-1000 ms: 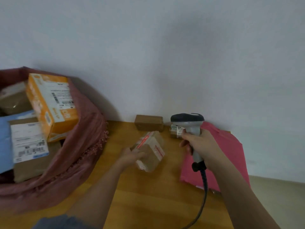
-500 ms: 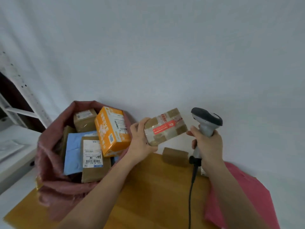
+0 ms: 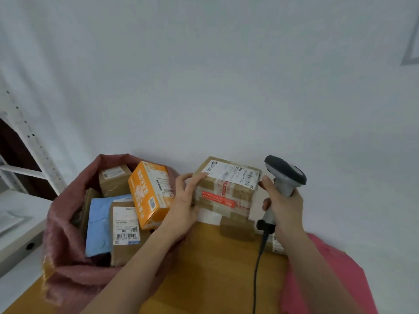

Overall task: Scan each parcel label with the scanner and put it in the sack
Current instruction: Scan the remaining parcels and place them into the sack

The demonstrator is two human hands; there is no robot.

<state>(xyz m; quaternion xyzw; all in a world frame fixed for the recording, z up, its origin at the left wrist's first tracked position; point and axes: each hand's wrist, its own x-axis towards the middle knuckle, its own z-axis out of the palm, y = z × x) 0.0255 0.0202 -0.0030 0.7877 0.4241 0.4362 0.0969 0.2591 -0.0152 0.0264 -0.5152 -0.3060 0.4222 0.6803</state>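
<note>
The left hand is gripping a taped brown parcel by its left end, thumb over the top edge and fingers curled behind, and is holding it up in the air above the far edge of the worktop, between the sack on the left and the scanner on the right. The right hand is wrapping round the scanner's handle, with its cable hanging down toward the near edge.

The parcel's long axis is running left to right, dipping slightly toward the right. Its white label is lying on the top face, tilted up and toward the camera.

The main risk seems to be a missed scan. The scanner's head is sitting just beside the parcel's right end and appears to be aiming across it rather than down at the label, so the beam may be skimming past the barcode unless the parcel is tipped toward it or the scanner is lifted. The grip is one-sided, so the free right end could sag or the box could slip while it is being turned. The sack is already looking full, with an orange box and other parcels standing high, so a carelessly dropped parcel could roll back out. The cable might also snag the small brown box on the worktop.
</note>
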